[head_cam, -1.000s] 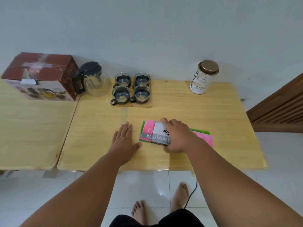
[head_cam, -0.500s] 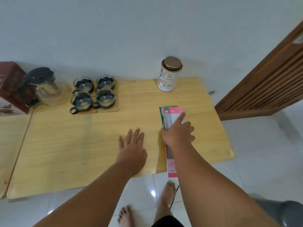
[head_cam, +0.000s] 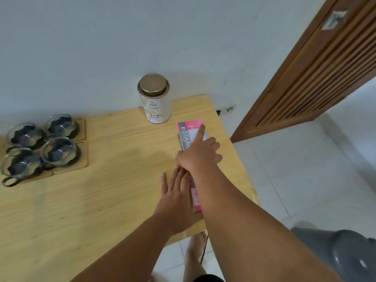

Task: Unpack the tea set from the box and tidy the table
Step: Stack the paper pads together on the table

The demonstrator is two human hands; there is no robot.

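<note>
As view swung right since half-second ago, right hand point(head_cam: 200, 154) pressing pink booklets point(head_cam: 188, 135) nearer table point(head_cam: 101, 200) right edge, index extended, apparently no grasp. Left hand point(head_cam: 175, 197) flat, open, now touching booklets. Glass cups point(head_cam: 40, 147) far left.

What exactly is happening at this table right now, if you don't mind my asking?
A person is tidying a light wooden table. The right hand presses flat on a stack of pink and grey printed leaflets near the table's right edge, index finger stretched out. The left hand lies flat beside it. Four glass cups with dark holders sit on wooden coasters, and a white canister with a bronze lid stands upright near the wall.
</note>
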